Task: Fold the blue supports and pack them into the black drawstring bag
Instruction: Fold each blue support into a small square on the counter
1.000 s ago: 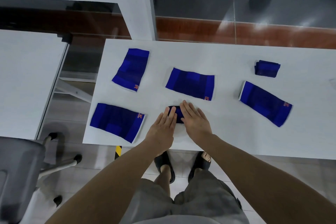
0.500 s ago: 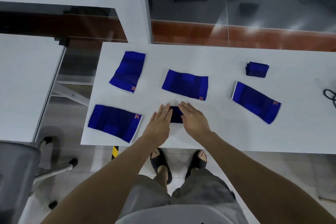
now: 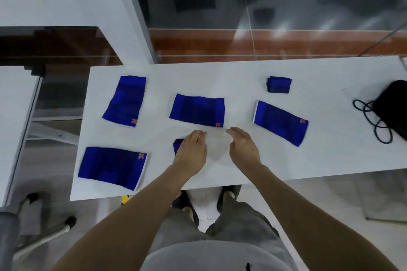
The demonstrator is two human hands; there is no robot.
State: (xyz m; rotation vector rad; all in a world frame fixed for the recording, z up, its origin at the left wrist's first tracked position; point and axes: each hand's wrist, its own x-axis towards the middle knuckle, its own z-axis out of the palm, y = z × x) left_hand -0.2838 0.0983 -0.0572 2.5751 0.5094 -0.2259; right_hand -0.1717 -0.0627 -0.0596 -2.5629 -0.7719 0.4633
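At the near edge of the white table (image 3: pixel 220 77), the left hand (image 3: pixel 192 152) is lying palm down with straight fingers over a small folded support (image 3: pixel 177 144), covering most of it so only a blue corner is peeking out on its left. The right hand (image 3: pixel 244 148) is hovering just beside it, fingers straight and relaxed, holding nothing; whether it is touching the tabletop cannot be told. Bare table is lying between and in front of the two hands.

To the near left, a flat support (image 3: pixel 111 166) is sitting close to the table's front edge. Farther back, a middle flat support (image 3: pixel 197 110) is lying just beyond the fingertips, a tilted one (image 3: pixel 126 100) is resting to the far left, and another tilted one (image 3: pixel 280 122) is lying to the right. Beyond that, a folded bundle (image 3: pixel 278 84) is sitting near the back edge.

At the far right, the black drawstring bag (image 3: pixel 394 105) is being cut off by the frame edge, its cord (image 3: pixel 372 121) looping out over the table, well apart from both hands. A second white table (image 3: pixel 15 121) is standing to the left, separated by a gap.
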